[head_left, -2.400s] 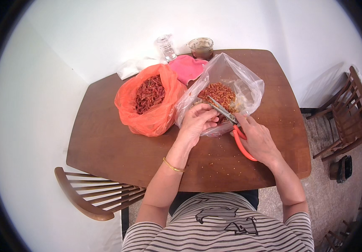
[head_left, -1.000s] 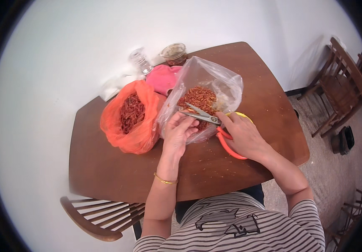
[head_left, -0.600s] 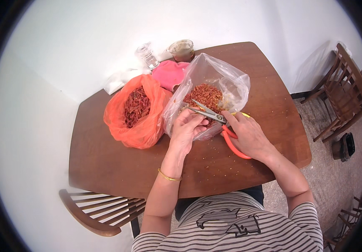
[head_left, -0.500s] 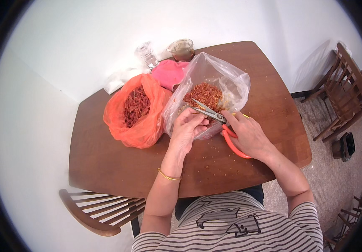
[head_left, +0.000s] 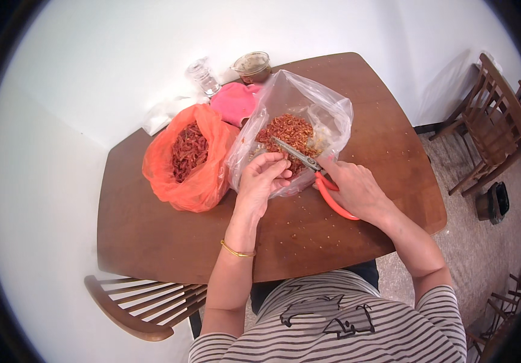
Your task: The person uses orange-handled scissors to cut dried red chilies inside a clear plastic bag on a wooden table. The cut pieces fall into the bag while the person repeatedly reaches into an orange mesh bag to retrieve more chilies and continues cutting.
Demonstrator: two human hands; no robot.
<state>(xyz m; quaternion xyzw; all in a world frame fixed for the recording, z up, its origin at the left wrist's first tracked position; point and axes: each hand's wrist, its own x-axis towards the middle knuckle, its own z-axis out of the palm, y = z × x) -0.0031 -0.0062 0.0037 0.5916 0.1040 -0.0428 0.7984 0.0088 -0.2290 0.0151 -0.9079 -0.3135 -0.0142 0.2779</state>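
My right hand (head_left: pixel 357 189) grips a pair of scissors (head_left: pixel 297 153) with red-orange handles, its blades nearly together and pointing far left. Just below the blade tips, my left hand (head_left: pixel 263 179) has thumb and fingers pinched; whatever they hold is too small or hidden to name. Both hands are over the near side of a clear plastic bag (head_left: pixel 327 112), which gapes wide. Inside it lies a heap of cut dried chili (head_left: pixel 287 130), red with pale seeds. To the left an orange plastic bag (head_left: pixel 157 178) stands open, filled with whole dried red chilies (head_left: pixel 189 154).
Behind the bags are a pink cloth (head_left: pixel 234 103), a clear cup (head_left: pixel 203 77) and a glass bowl (head_left: pixel 252 66) against the wall. Small seeds are scattered on the wooden table (head_left: pixel 387 139). A slatted chair (head_left: pixel 145 302) stands close at the near left, more chairs to the right.
The scissor blades have gone from spread apart to almost closed. Both hands stay close together over the clear bag; the whole view has shifted slightly.
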